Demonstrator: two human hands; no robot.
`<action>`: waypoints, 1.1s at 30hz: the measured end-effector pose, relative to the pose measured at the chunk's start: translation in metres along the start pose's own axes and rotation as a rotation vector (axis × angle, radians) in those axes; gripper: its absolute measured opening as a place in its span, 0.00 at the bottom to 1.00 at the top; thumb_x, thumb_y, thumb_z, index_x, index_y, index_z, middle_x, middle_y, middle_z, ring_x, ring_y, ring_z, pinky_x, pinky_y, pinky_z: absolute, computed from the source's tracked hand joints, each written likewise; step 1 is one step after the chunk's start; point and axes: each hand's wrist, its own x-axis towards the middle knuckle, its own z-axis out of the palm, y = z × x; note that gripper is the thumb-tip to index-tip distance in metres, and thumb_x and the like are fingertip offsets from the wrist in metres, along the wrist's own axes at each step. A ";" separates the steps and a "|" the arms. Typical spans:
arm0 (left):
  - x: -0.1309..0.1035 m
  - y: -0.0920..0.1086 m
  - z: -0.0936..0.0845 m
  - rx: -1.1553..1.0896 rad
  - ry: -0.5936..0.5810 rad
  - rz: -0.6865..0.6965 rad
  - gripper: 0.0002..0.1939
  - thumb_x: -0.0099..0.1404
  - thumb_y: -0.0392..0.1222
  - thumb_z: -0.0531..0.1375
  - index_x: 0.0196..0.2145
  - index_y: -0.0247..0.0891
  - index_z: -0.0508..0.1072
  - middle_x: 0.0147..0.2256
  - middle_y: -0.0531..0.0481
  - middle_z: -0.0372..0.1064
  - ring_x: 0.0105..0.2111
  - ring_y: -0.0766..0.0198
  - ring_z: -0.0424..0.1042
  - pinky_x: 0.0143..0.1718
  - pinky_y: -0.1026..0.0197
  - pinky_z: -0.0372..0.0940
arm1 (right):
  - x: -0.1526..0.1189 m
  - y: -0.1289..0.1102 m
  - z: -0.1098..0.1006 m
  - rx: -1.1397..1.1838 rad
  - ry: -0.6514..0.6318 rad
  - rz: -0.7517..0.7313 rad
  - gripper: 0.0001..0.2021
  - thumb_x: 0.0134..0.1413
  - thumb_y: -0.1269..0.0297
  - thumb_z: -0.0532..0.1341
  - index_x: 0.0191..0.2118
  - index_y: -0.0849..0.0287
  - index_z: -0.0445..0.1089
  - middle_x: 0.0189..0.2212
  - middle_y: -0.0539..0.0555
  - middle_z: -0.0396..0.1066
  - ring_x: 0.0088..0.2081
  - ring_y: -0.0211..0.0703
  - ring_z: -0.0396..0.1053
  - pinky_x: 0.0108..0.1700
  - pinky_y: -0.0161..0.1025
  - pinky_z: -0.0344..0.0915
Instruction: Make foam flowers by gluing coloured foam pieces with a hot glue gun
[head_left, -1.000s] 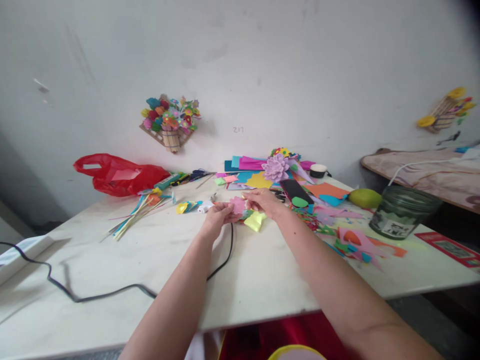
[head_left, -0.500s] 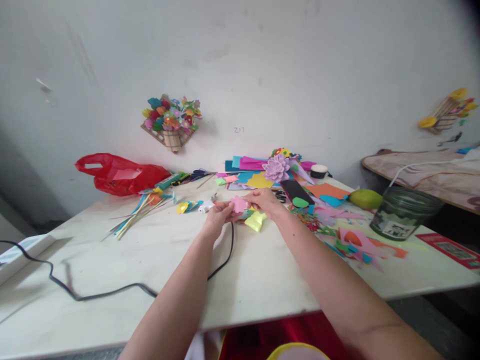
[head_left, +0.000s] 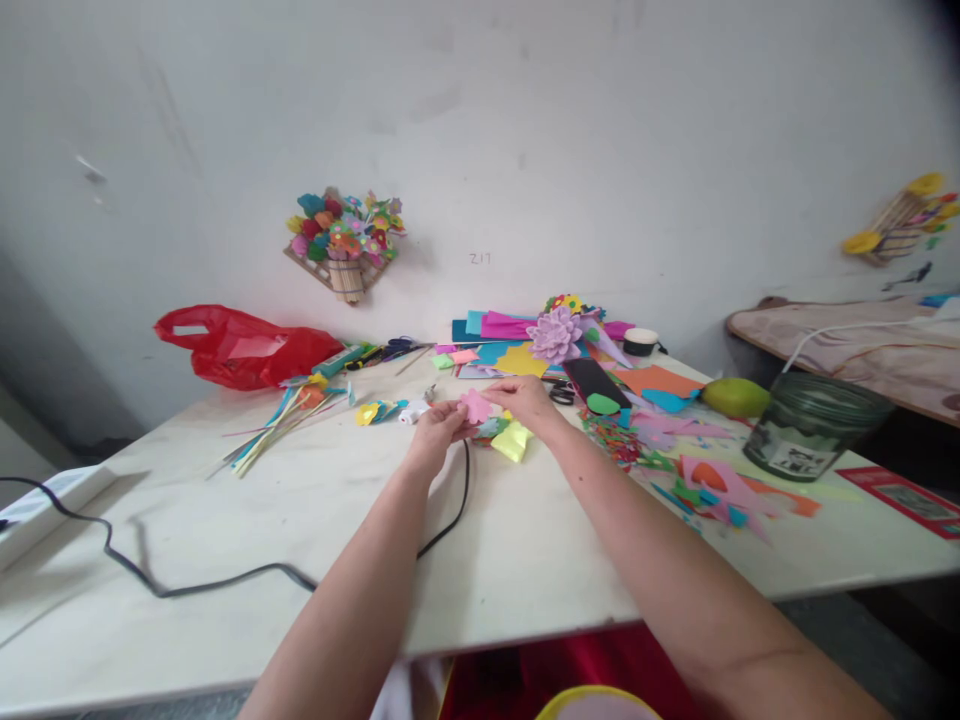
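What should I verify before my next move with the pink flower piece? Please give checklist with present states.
1. Left grip on pink flower piece: ok, fingers at its left edge.
2. Right grip holding the piece too: cannot tell, contact too small to see.
3. Black cable clear of left forearm: not ok, it passes underneath.
4. Yellow scrap apart from right grip: cannot tell.
5. Green jar away from both hands: ok, upright at right.

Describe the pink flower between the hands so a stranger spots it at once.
Over the white table, find the left hand and right hand. The flower is between their fingertips: flat, pink and lobed, unlike the bright yellow piece nearby.
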 end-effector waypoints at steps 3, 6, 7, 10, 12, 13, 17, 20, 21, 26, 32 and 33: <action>0.001 0.000 0.000 -0.005 0.007 0.009 0.15 0.47 0.46 0.63 0.30 0.33 0.68 0.24 0.52 0.68 0.26 0.68 0.69 0.34 0.61 0.66 | -0.002 -0.003 0.002 0.115 -0.003 0.143 0.10 0.33 0.61 0.63 0.24 0.63 0.71 0.14 0.48 0.65 0.16 0.33 0.60 0.18 0.31 0.57; 0.001 0.000 0.000 -0.006 0.008 0.005 0.15 0.46 0.46 0.63 0.29 0.34 0.67 0.24 0.53 0.67 0.26 0.68 0.69 0.34 0.62 0.66 | -0.002 -0.004 0.004 0.248 -0.007 0.189 0.11 0.30 0.62 0.65 0.24 0.64 0.69 0.14 0.47 0.64 0.15 0.31 0.59 0.18 0.31 0.58; 0.001 0.001 0.001 -0.004 0.012 -0.001 0.15 0.46 0.46 0.63 0.29 0.34 0.67 0.24 0.53 0.67 0.26 0.68 0.69 0.34 0.62 0.66 | -0.002 -0.004 0.004 0.285 -0.006 0.194 0.11 0.30 0.63 0.65 0.24 0.64 0.69 0.15 0.47 0.65 0.15 0.31 0.60 0.18 0.31 0.59; 0.000 0.002 0.002 0.005 0.017 -0.018 0.15 0.46 0.45 0.63 0.28 0.33 0.67 0.24 0.52 0.67 0.26 0.68 0.69 0.33 0.62 0.66 | -0.001 -0.002 0.004 0.368 -0.010 0.207 0.12 0.29 0.66 0.65 0.26 0.64 0.68 0.17 0.48 0.66 0.17 0.31 0.62 0.20 0.31 0.61; -0.001 0.003 0.003 0.004 0.018 -0.020 0.15 0.45 0.45 0.63 0.28 0.33 0.67 0.23 0.53 0.67 0.26 0.68 0.68 0.33 0.62 0.66 | 0.000 0.000 0.004 0.390 -0.021 0.203 0.12 0.29 0.67 0.65 0.26 0.63 0.68 0.18 0.48 0.67 0.18 0.31 0.62 0.21 0.31 0.62; -0.001 0.003 0.003 0.002 0.019 -0.020 0.14 0.45 0.45 0.63 0.28 0.33 0.67 0.23 0.53 0.66 0.26 0.69 0.68 0.33 0.63 0.67 | 0.000 0.000 0.004 0.394 -0.030 0.193 0.12 0.28 0.67 0.65 0.27 0.63 0.68 0.19 0.48 0.67 0.18 0.31 0.62 0.22 0.31 0.62; -0.002 0.004 0.003 0.002 0.020 -0.027 0.14 0.45 0.45 0.64 0.28 0.34 0.67 0.23 0.53 0.67 0.25 0.69 0.68 0.33 0.63 0.67 | 0.000 0.001 0.002 0.353 -0.069 0.134 0.13 0.29 0.68 0.65 0.29 0.62 0.69 0.23 0.49 0.68 0.22 0.32 0.63 0.21 0.30 0.61; -0.002 0.003 0.003 0.001 0.020 -0.023 0.15 0.45 0.45 0.63 0.28 0.34 0.67 0.24 0.52 0.67 0.26 0.68 0.69 0.33 0.62 0.67 | -0.001 -0.001 0.002 0.262 -0.090 0.082 0.11 0.32 0.67 0.64 0.29 0.62 0.70 0.23 0.49 0.68 0.22 0.32 0.62 0.22 0.30 0.60; -0.001 0.003 0.002 0.000 0.022 -0.021 0.15 0.45 0.45 0.63 0.28 0.34 0.67 0.23 0.52 0.67 0.26 0.68 0.69 0.33 0.62 0.67 | -0.002 -0.001 0.001 0.227 -0.094 0.069 0.11 0.33 0.66 0.63 0.29 0.62 0.70 0.23 0.49 0.68 0.21 0.32 0.61 0.22 0.30 0.60; -0.001 0.002 0.001 -0.006 0.011 -0.007 0.14 0.46 0.46 0.63 0.28 0.34 0.67 0.23 0.52 0.68 0.27 0.66 0.70 0.33 0.61 0.67 | -0.001 -0.001 -0.001 0.041 -0.068 -0.042 0.08 0.37 0.65 0.62 0.27 0.61 0.71 0.23 0.50 0.68 0.24 0.35 0.63 0.26 0.33 0.61; -0.001 0.002 -0.001 -0.034 -0.024 -0.004 0.13 0.48 0.44 0.62 0.29 0.32 0.68 0.25 0.49 0.69 0.28 0.64 0.71 0.33 0.60 0.67 | 0.003 0.005 -0.005 -0.105 0.032 -0.273 0.04 0.37 0.69 0.63 0.26 0.57 0.73 0.35 0.54 0.68 0.40 0.41 0.63 0.41 0.38 0.60; -0.001 0.003 -0.001 -0.040 -0.026 -0.003 0.13 0.48 0.44 0.62 0.29 0.32 0.68 0.25 0.49 0.69 0.28 0.64 0.71 0.33 0.60 0.67 | 0.003 0.005 -0.005 -0.115 0.025 -0.289 0.05 0.37 0.69 0.63 0.26 0.56 0.73 0.36 0.54 0.68 0.41 0.41 0.63 0.43 0.39 0.59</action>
